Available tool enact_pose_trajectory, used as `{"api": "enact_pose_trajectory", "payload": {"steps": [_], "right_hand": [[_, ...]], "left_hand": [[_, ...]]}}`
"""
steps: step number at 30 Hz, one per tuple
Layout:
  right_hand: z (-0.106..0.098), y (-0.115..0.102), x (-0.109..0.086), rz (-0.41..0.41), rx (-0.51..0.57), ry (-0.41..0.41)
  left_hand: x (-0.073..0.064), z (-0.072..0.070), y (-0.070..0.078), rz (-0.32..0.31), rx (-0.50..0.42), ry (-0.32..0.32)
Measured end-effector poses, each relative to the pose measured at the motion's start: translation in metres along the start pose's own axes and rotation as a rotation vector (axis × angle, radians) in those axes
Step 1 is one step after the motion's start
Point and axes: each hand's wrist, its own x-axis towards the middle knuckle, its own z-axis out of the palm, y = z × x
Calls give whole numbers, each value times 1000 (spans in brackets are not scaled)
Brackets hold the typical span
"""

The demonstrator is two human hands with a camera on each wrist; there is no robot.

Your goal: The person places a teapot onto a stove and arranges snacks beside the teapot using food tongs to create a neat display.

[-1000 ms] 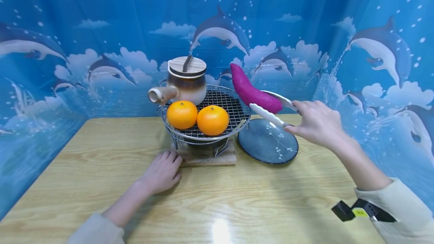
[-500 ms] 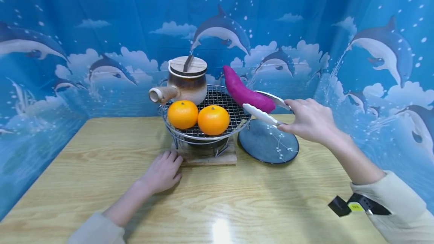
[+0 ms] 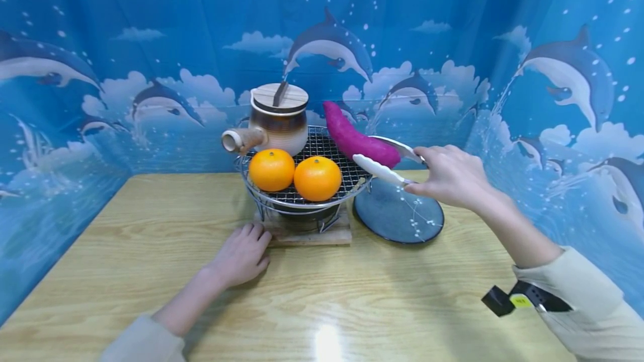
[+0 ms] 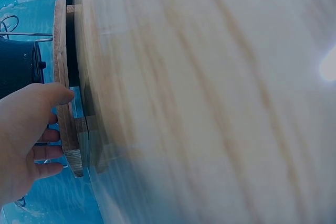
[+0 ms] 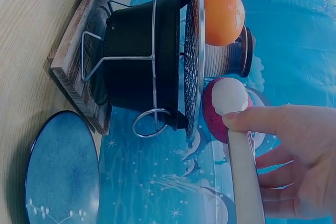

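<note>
My right hand (image 3: 453, 175) grips a pair of tongs (image 3: 382, 169) with white scalloped tips. Between the tips is a purple sweet potato (image 3: 352, 138), tilted over the right side of a round wire grill rack (image 3: 347, 175). The right wrist view has the thumb on the metal arm of the tongs, the sweet potato (image 5: 214, 119) partly hidden behind a white tip. My left hand (image 3: 244, 256) holds the left front corner of the wooden board (image 3: 312, 238) under the stove; its thumb lies at the board edge (image 4: 65, 66) in the left wrist view.
Two oranges (image 3: 317, 179) sit at the front of the rack, with a lidded clay pot (image 3: 279, 127) behind, its handle pointing left. The black stove (image 5: 142, 51) stands below the rack in a wire frame. A blue plate (image 3: 397, 222) lies right of the board.
My right hand has moved left and slightly down with the tongs, bringing the sweet potato from right of the rack to over its right side. My left hand has stayed put.
</note>
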Motion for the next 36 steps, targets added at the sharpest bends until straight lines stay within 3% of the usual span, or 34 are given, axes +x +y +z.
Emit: {"api": "enact_pose_trajectory", "payload": {"steps": [36], "right_hand": [[-1, -21, 13, -32, -69, -44]], "left_hand": [[0, 3, -1, 5, 6, 27]]}}
